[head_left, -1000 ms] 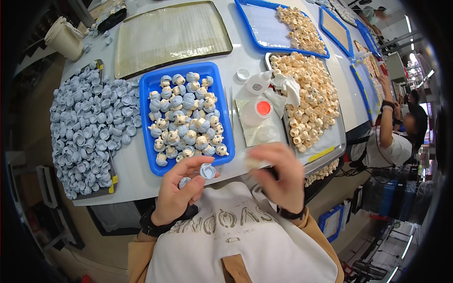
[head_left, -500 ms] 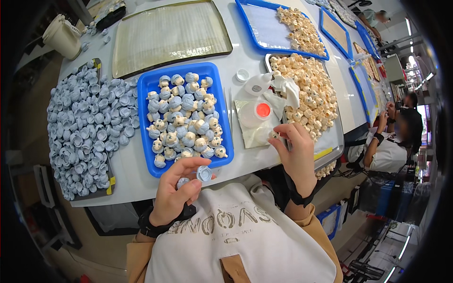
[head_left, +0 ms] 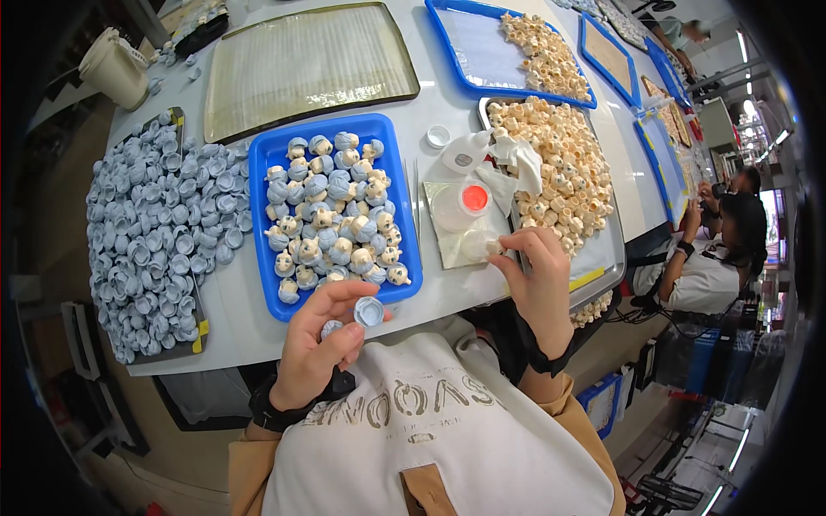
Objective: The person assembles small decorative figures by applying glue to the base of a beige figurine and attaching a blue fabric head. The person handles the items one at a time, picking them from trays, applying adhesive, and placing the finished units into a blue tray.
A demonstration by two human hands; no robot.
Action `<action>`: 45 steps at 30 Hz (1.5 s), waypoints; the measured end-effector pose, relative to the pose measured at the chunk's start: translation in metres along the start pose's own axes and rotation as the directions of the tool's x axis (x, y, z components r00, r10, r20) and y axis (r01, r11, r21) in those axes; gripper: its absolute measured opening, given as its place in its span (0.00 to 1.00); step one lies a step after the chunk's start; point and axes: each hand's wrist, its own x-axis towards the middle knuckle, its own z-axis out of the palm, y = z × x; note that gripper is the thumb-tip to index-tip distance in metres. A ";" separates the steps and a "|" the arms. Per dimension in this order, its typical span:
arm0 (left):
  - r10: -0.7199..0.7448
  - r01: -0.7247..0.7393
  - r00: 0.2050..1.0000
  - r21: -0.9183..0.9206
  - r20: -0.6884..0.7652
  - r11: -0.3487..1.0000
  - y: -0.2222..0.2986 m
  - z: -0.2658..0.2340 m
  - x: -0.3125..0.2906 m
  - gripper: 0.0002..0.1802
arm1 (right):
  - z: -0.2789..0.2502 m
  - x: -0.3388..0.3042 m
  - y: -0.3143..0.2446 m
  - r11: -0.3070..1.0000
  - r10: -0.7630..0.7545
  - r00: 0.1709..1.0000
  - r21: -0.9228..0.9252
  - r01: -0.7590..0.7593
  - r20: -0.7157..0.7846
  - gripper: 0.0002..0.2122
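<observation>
Two hands at the table's near edge. Left hand: fingers curled, pinching a small blue-grey cap, open mouth facing up toward the camera; long axis cannot be told. It sits at 6 o'clock of the blue tray holding assembled pieces. Right hand: fingertips closed on a small cream piece, at 9 o'clock of the cream-parts tray.
</observation>
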 end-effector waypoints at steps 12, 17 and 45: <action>-0.033 0.034 0.999 0.088 -0.018 0.996 0.002 0.004 -0.003 0.19 | 0.006 -0.012 -0.024 0.870 0.094 0.985 0.492 -0.012 -0.142 0.12; -0.018 0.019 1.000 0.079 -0.022 0.997 0.004 0.007 -0.003 0.19 | 0.015 -0.009 -0.061 0.718 -0.199 0.979 0.685 0.123 0.032 0.16; 0.040 -0.058 0.994 0.181 0.101 0.982 0.002 -0.011 -0.009 0.17 | 0.027 -0.008 -0.080 0.752 -0.482 0.876 0.509 0.418 -0.006 0.15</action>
